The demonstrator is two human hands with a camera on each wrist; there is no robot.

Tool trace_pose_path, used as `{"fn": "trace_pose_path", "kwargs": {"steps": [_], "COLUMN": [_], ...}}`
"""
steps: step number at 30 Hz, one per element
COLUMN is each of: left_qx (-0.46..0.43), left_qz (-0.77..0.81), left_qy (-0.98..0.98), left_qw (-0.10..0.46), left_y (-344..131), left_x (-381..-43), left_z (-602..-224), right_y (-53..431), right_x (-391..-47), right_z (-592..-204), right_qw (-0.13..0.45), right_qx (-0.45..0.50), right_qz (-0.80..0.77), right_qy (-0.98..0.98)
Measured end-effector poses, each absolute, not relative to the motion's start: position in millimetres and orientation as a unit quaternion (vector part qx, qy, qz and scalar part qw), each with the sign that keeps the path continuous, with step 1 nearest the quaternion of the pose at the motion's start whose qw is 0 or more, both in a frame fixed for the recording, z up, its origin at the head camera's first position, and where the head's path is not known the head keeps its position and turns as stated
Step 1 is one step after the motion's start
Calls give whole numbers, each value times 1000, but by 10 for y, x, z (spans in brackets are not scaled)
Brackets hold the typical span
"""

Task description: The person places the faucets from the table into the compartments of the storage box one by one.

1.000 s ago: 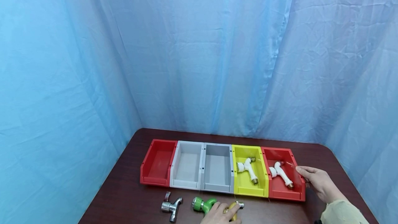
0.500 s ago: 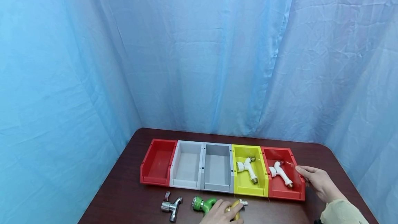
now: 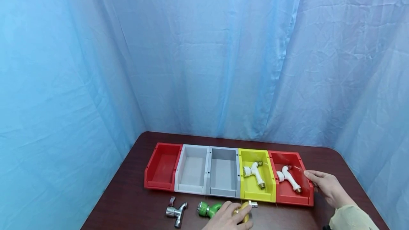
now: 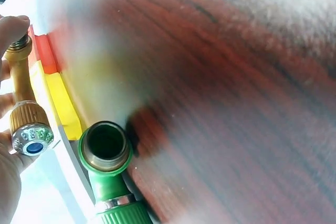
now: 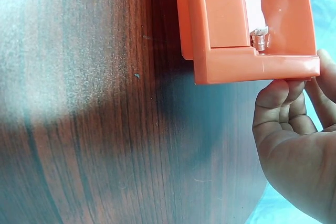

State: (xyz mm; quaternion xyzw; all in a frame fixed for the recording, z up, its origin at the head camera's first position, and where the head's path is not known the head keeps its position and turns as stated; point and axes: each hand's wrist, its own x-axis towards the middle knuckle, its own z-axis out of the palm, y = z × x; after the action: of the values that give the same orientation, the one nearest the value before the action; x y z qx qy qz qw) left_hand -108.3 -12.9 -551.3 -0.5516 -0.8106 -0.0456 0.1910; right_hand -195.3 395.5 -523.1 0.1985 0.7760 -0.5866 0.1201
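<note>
Near the front of the table, my left hand (image 3: 227, 217) grips a yellow faucet (image 3: 245, 209) with a metal tip. In the left wrist view its ribbed, chrome-ended part (image 4: 29, 121) shows beside my palm. A green faucet (image 3: 204, 209) lies just left of that hand, partly covered by it. My right hand (image 3: 329, 187) pinches the right side wall of the rightmost red bin (image 3: 295, 201), thumb at the rim and the other fingers outside. Inside that bin is a white faucet (image 3: 290, 179); its brass end (image 5: 259, 41) shows in the right wrist view.
To the left of the red bin stands a yellow bin (image 3: 257, 195) holding another white faucet (image 3: 256, 175). The row continues with a grey bin (image 3: 223, 173), a white bin (image 3: 191, 169) and another red bin (image 3: 162, 168). A chrome faucet (image 3: 176, 213) lies in front. Blue curtains (image 3: 204, 63) surround the dark table (image 3: 127, 201).
The yellow faucet has shifted slightly right and up toward the bins in my left hand, its metal tip now higher. My right hand and the bins look still.
</note>
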Motion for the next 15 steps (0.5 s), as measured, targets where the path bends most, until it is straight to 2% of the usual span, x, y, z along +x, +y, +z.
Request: {"fn": "trace_pose_path", "kwargs": {"steps": [15], "left_qx": [-544], "left_qz": [-25], "left_qy": [-833], "left_qw": [92], "left_y": [-200], "left_x": [-1196], "left_z": [-5254], "right_y": [3959], "right_x": [-1953], "right_z": [-5253], "right_qw": [116], "right_qx": [197], "right_qz": [-585], "right_qy": [778]}}
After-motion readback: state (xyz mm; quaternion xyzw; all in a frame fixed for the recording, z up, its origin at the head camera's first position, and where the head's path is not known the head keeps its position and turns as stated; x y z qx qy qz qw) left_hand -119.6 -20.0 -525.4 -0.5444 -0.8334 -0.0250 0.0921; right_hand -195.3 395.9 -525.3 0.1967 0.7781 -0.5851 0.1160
